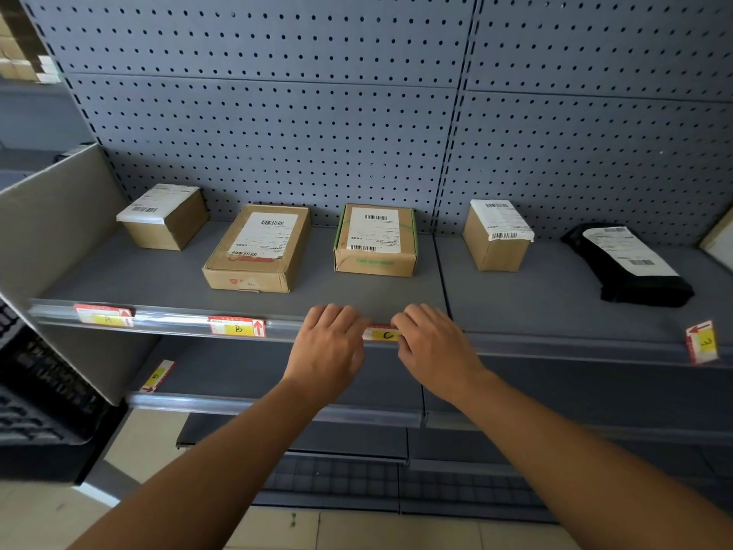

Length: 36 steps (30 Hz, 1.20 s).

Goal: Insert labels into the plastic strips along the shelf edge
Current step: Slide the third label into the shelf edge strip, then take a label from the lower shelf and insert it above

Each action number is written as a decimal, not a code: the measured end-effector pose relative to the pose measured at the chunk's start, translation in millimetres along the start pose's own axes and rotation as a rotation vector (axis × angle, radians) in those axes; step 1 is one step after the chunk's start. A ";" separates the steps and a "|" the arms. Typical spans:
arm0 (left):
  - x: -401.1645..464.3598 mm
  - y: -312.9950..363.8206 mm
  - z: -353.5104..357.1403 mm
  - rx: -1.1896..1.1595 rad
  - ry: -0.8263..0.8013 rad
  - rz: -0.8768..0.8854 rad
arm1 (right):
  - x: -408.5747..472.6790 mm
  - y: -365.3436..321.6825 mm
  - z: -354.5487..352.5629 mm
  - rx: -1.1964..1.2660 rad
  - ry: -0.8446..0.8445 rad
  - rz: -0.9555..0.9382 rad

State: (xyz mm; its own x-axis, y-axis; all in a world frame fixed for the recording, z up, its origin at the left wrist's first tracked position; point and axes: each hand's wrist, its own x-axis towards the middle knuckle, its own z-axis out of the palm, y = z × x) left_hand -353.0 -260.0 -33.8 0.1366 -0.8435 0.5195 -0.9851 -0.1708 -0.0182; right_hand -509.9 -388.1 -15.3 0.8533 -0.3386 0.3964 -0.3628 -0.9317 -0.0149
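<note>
A clear plastic strip runs along the front edge of the grey shelf. Label A and label B sit in it at the left. Label C, yellow, white and red, lies at the strip in the middle. My left hand pinches its left end and my right hand pinches its right end, fingers curled over the shelf edge. A loose label marked 3 stands on end at the strip far right. Another loose label lies on the lower shelf at the left.
Several cardboard parcels and a black bagged parcel rest on the shelf in front of a grey pegboard. A cardboard divider closes the left end. Black crates stand lower left.
</note>
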 end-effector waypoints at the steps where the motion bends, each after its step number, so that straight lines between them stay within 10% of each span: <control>1: 0.0 -0.3 -0.1 0.002 -0.003 0.000 | -0.4 -0.3 0.1 0.004 0.002 0.000; 16: -17.6 28.9 10.2 -0.151 0.111 0.121 | -28.0 -10.2 0.5 0.007 0.019 -0.001; 22: -48.4 70.2 62.0 -0.217 -0.111 0.086 | -82.2 5.3 28.7 0.002 -0.167 0.054; 36: 12.0 215.3 109.7 -0.191 -0.189 -0.043 | -204.3 173.4 13.6 -0.047 -0.201 0.256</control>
State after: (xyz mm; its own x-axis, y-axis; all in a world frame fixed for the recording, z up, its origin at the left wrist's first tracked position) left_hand -552.0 -362.7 -125.2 0.1784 -0.9206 0.3473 -0.9773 -0.1248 0.1712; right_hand -742.1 -482.2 -111.3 0.7871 -0.5849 0.1958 -0.5882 -0.8073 -0.0469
